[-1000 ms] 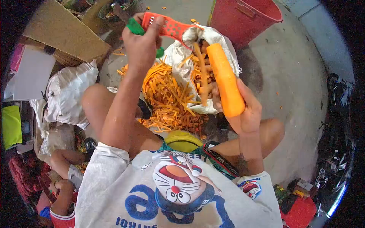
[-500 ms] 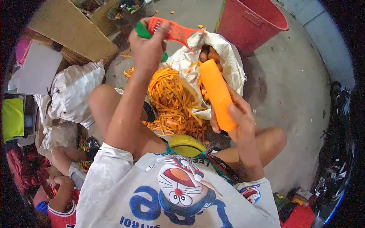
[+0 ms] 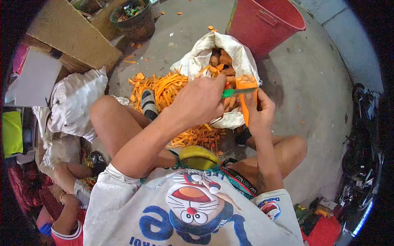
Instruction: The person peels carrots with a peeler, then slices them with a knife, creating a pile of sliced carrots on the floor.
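Note:
My left hand (image 3: 207, 96) is closed around a green-handled knife (image 3: 240, 92), whose blade lies across the upper part of a thick peeled carrot (image 3: 247, 81). A small red bit shows by its fingers; the rest of what this hand may hold is hidden. My right hand (image 3: 260, 110) grips the carrot upright from its right side, with the lower part partly covered by fingers. Behind both hands stands an open white sack (image 3: 201, 51) with brownish-orange roots (image 3: 225, 59) inside. Left of the sack lies a heap of orange strips (image 3: 164, 88).
A red bucket (image 3: 266, 24) stands behind the sack. A dark bin (image 3: 133, 26) holds scraps at the back left. Cardboard (image 3: 74, 35) and a full white sack (image 3: 78, 100) line the left. A yellow round object (image 3: 199, 157) lies between my legs. Another person's arm (image 3: 67, 213) is at lower left.
My left hand has come down and right from the upper left, bringing the blade to the carrot. The red-orange perforated tool is now mostly out of sight. The carrot has tilted more upright.

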Motion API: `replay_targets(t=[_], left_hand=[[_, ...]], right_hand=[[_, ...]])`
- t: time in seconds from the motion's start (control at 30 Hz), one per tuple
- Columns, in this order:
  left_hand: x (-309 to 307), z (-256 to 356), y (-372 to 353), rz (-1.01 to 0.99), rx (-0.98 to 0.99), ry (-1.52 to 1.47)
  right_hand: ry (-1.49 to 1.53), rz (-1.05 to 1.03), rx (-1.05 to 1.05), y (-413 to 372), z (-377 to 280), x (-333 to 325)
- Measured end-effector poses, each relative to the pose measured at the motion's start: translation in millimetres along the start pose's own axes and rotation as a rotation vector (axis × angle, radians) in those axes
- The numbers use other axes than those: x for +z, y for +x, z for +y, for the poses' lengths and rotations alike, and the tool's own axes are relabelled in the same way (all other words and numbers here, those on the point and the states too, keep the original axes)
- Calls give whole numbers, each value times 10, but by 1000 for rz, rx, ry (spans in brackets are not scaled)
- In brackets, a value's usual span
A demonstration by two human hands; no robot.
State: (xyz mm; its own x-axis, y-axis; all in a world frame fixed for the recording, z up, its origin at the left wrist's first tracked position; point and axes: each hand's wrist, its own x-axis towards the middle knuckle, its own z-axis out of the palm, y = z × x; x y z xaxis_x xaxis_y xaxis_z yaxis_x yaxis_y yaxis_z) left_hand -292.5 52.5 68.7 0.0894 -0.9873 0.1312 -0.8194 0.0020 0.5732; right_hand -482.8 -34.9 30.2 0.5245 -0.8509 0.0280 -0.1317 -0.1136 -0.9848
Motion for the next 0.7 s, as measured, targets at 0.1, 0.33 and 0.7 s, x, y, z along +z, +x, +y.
replay_targets(t=[0.1, 0.33, 0.7], left_hand=[[12, 29, 6, -4, 7, -15], [338, -418, 128, 20, -31, 22], [28, 21, -26, -61, -13, -5]], right_hand=[[-77, 31, -9, -9, -48, 11], [-68, -99, -72, -101, -63, -81], [-444, -40, -206, 47, -115, -186]])
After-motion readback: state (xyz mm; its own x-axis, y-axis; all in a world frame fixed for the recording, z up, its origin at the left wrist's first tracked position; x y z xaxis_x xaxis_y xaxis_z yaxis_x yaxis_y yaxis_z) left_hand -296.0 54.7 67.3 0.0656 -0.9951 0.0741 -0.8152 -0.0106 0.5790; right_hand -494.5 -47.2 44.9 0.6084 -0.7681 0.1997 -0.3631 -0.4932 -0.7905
